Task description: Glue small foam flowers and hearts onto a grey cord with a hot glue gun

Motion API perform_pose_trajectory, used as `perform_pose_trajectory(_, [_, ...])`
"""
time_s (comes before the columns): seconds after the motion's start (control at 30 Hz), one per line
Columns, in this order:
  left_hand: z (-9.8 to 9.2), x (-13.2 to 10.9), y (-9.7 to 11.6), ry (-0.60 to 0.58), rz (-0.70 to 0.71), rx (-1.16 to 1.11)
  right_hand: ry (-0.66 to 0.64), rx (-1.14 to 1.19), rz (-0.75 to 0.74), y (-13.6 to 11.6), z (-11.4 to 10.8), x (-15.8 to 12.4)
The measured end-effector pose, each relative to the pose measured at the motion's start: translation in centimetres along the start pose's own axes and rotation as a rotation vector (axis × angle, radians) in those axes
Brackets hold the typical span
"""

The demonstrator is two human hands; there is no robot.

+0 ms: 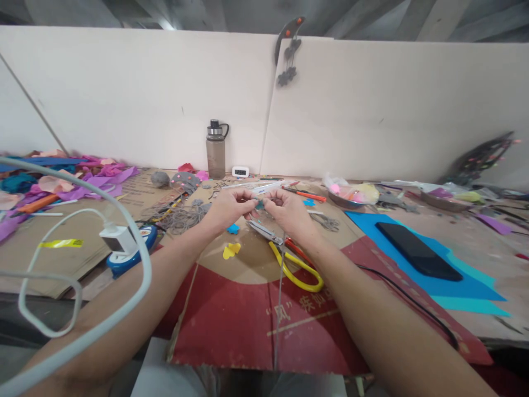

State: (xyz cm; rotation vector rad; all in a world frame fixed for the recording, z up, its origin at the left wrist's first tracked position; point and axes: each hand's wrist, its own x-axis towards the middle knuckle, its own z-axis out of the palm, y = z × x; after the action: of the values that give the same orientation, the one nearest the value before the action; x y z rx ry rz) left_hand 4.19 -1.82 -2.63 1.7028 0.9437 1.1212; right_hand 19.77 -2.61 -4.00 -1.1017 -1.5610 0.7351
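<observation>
Above the middle of the cardboard, my left hand (235,207) and my right hand (290,209) meet with fingertips pinched. A small blue-green piece (260,204) shows between them, mostly covered by the fingers, so its kind is unclear. Just below lie scissors (296,268) with yellow handles, their blades pointing up toward my hands. Something with a red-orange handle (298,251) is partly hidden beside my right wrist. A blue flower-shaped cutout (233,229) and a yellow cutout (231,251) rest under my left wrist. A thin grey strand (280,300) runs down over the red cardboard (231,325).
A bottle (215,151) and small digital clock (240,172) stand by the white partition. Colored scraps (95,173) and a blue power strip (132,253) with a white charger are left. A phone (417,251) lies on blue sheets (475,281) at right, near a bowl (351,203).
</observation>
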Motion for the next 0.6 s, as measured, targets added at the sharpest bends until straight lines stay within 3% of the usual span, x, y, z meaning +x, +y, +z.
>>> perform_pose_trajectory(0.3, [-0.46, -0.03, 0.02, -0.054, -0.08, 0.027, 0.012, -0.11, 0.011, 0.35, -0.36, 0.1])
perform_pose_trajectory(0.6, [-0.78, -0.09, 0.03, -0.046, -0.029, 0.198, 0.006, -0.316, -0.21, 0.61, -0.39, -0.19])
